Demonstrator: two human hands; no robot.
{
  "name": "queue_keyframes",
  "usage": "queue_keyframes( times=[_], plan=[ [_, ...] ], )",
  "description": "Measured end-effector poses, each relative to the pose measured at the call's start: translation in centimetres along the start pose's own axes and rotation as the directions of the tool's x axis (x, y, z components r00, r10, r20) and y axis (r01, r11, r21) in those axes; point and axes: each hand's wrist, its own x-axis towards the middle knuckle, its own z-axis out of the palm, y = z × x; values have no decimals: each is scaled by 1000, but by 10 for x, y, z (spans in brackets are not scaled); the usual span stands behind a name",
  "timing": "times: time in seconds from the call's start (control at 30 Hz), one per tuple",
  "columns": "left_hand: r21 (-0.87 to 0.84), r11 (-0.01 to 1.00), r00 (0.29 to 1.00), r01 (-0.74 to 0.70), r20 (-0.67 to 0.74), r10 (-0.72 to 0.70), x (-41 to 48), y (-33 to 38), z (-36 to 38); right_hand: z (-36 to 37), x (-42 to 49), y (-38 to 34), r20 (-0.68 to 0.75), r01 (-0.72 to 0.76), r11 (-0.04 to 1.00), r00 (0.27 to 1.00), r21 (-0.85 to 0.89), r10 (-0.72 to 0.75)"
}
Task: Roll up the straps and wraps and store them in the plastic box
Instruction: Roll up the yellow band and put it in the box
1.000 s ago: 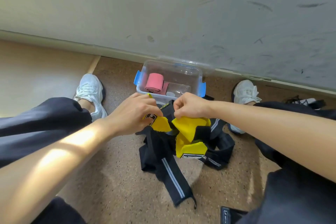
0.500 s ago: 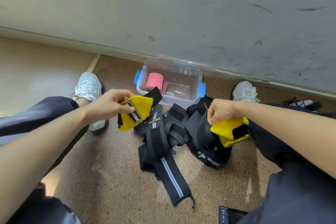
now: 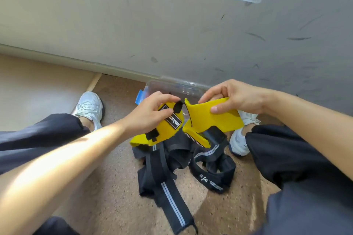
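Note:
My left hand (image 3: pixel 150 114) grips a yellow wrap with a black label (image 3: pixel 168 124) and pinches its small black loop. My right hand (image 3: pixel 235 95) pinches the top edge of a second yellow wrap (image 3: pixel 210 120), thumb on its face. Both wraps are held up side by side above a tangle of black straps (image 3: pixel 181 160) on the floor. One black strap with grey stripes (image 3: pixel 172 202) trails toward me. The clear plastic box (image 3: pixel 172 87) with a blue clip stands by the wall, mostly hidden behind my hands; its contents do not show.
I sit on a speckled brown floor (image 3: pixel 114 196) with legs apart, dark trousers on both sides and white sneakers (image 3: pixel 89 107) (image 3: pixel 240 139) flanking the pile. A scuffed grey wall (image 3: pixel 172 34) rises just behind the box.
Both hands have come up and together from wide apart, bringing the two yellow wraps side by side in front of the box. The camera has tilted upward.

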Motion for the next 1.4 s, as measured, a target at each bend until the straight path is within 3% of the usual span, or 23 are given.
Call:
queue_keyframes(
  times=[0.13, 0.33, 0.47, 0.6, 0.7, 0.8, 0.9, 1.17, 1.4],
  plan=[
    [18, 1000, 999, 5, 37, -6, 3, 30, -4, 0, -10, -10, -2, 75, 997, 997, 18, -74],
    [-197, 980, 993, 0, 116, 24, 6, 69, -16, 1, -11, -13, -71, 170, 980, 984, 107, -163],
    [-181, 983, 1000, 7, -21, -11, 12, 73, -16, -2, -7, -5, -114, 157, 984, 982, 79, -148],
    [-311, 949, 984, 48, -147, -98, 16, 63, -23, -13, -12, 10, -5, 31, 996, 999, -88, -31],
    [-347, 934, 955, 88, -236, -178, 19, 54, -25, -15, -12, 12, -131, 72, 997, 989, -27, -75],
    [-245, 958, 914, 152, -335, -230, 19, 44, -24, -16, -12, 4, -237, 171, 982, 960, 82, -148],
    [-3, 981, 856, 195, -488, -172, 18, 38, -25, -13, -13, 0, -279, 202, 978, 943, 58, -178],
    [295, 954, 922, 56, -381, 63, 11, 57, 6, -2, -9, -6, -349, 287, 943, 912, 169, -215],
    [406, 913, 919, 40, -373, 125, 24, 53, 11, -3, -9, -4, -342, 271, 938, 921, 215, -188]
  ],
)
